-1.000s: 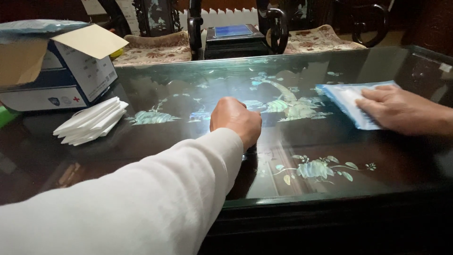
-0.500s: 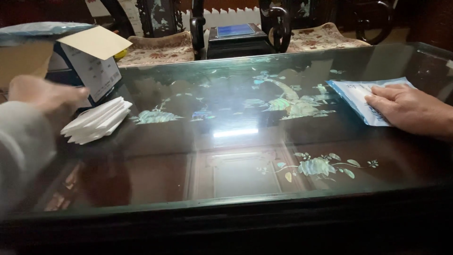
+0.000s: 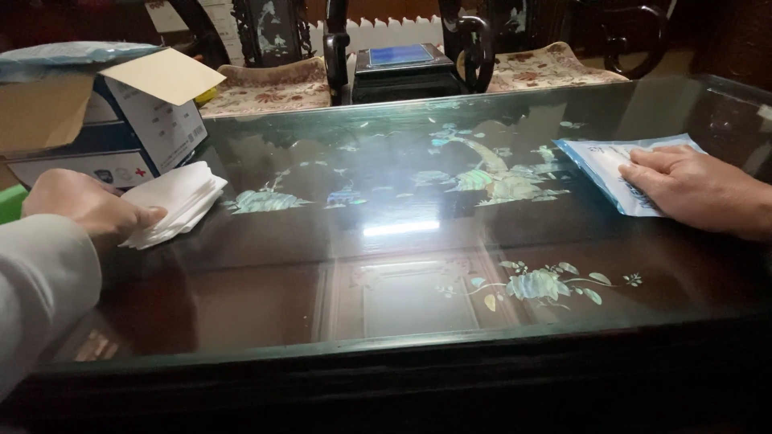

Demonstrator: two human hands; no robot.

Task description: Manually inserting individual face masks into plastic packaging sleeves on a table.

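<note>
Fingers curled on white wipes

1. You face a dark glass-topped table inlaid with pale flower patterns.
2. Near its left edge lies a stack of white wipes.
3. An open cardboard box sits at the far left corner.
4. A blue packet lies near the right edge.

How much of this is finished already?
Done: the box is open and a blue pack lies flat under the right hand. In hand: the left hand grips the white stack. Left: that stack hasn't been lifted off the glass table.
</note>
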